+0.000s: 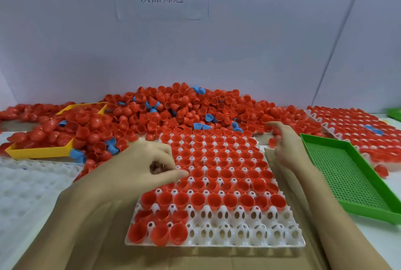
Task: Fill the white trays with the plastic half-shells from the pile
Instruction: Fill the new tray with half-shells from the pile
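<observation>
Here, a cardboard-topped table (217, 259) — white wall (260, 42) behind it.

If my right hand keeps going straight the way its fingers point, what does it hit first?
Probably the pile of red half-shells. The right hand hovers at the white tray's far right corner, fingers aimed away toward the pile's near edge; depth is hard to judge.
</observation>
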Motion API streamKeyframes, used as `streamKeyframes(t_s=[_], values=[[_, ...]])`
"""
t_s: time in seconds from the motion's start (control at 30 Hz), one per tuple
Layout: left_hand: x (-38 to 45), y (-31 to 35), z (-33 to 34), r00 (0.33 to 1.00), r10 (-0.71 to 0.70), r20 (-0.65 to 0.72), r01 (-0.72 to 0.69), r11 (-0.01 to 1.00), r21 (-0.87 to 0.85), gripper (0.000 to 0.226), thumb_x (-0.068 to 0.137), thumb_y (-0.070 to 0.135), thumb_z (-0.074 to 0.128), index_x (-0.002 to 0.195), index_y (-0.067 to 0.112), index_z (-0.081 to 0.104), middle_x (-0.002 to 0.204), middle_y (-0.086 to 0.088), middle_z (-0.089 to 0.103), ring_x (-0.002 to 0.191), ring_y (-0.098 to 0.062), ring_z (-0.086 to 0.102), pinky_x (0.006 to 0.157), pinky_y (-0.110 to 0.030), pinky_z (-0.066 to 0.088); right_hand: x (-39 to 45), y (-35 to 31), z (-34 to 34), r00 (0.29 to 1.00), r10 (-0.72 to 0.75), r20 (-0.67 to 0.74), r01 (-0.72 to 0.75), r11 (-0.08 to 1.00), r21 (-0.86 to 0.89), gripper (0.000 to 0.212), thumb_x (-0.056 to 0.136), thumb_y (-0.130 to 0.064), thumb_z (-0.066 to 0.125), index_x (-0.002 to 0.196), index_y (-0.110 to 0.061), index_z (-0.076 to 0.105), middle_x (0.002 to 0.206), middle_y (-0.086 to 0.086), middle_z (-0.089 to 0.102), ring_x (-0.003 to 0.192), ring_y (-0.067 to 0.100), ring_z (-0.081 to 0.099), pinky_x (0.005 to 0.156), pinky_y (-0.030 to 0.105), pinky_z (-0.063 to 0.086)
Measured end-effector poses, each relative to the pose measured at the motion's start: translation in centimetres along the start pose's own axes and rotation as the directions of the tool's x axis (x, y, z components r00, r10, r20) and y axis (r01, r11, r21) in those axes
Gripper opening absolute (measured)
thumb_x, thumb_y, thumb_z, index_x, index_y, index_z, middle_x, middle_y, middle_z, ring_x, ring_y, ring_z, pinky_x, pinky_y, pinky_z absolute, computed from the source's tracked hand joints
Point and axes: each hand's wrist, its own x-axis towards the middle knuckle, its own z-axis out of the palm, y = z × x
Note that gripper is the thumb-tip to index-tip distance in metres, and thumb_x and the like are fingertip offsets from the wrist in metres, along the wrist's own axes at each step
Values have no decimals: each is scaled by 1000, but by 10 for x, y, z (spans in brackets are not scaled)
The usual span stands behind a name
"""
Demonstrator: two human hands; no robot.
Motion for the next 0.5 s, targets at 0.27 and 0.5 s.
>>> streamKeyframes(t_s=[0.27, 0.5], values=[[14, -31, 21, 995, -18, -102, 30, 992, 123, 45, 89, 66, 51, 73, 32, 77, 74, 11, 61, 81, -9, 60, 75, -18, 46, 0, 16, 20, 1000, -4, 3, 4, 994, -108, 36, 95, 6, 60, 125, -10, 73, 129, 14, 69, 120, 34, 64, 102, 47, 52], [23, -24, 40, 943, 60, -329, -55, 998, 24, 27, 92, 53, 61, 88, 33, 78, 88, 17, 64, 81, -13, 64, 70, -16, 48, -14, -24, -3, 1000, 17, 1, -15, 877, 480, 34, 93, -19, 80, 124, -14, 69, 112, -6, 73, 103, 9, 70, 88, 18, 56]])
